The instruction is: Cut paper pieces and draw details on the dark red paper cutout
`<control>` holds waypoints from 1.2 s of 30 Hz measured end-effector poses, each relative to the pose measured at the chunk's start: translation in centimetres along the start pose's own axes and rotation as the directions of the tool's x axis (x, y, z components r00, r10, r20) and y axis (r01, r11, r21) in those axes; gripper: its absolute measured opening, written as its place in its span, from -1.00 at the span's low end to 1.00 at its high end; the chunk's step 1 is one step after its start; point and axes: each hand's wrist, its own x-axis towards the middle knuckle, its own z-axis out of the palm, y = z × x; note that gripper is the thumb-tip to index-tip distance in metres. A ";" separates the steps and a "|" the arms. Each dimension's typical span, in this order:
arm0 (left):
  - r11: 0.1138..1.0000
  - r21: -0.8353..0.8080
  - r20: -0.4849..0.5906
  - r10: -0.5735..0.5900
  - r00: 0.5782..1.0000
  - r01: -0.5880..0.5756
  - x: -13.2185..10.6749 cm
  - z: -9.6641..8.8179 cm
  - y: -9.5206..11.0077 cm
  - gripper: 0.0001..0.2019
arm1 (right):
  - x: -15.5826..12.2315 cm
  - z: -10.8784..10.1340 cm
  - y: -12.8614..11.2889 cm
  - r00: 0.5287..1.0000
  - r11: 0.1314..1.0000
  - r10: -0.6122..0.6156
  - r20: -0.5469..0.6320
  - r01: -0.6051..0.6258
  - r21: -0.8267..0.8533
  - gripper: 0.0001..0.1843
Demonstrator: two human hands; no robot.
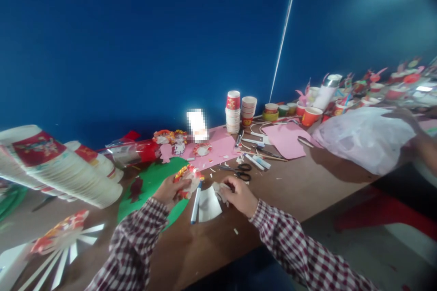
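Note:
My left hand [169, 192] is closed on a red and yellow patterned paper cutout [187, 175] with a pale middle, held over the green paper [153, 177]. Pinched in the fingers of my right hand [241, 194] is a small whitish paper piece [221, 191]. Between the hands lie a white sheet [209, 204] and a white marker with blue ends [196, 202]. Just beyond my right hand rest black-handled scissors [243, 172].
Stacked paper cups [75, 173] lean at the left, beside a cup cut into strips [64, 241]. Upright cup stacks [233, 116] stand by the blue wall. Pink sheets [285, 138], pens and paper scraps lie behind. A white plastic bag [365, 136] sits at the right near a blurred arm.

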 end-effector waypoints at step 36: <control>0.989 -0.042 0.097 0.148 0.984 -0.145 1.2 3.5 1.5 -0.73 | 0.4 1.0 -1.2 0.965 0.854 0.210 0.158 -0.260 0.451 -0.64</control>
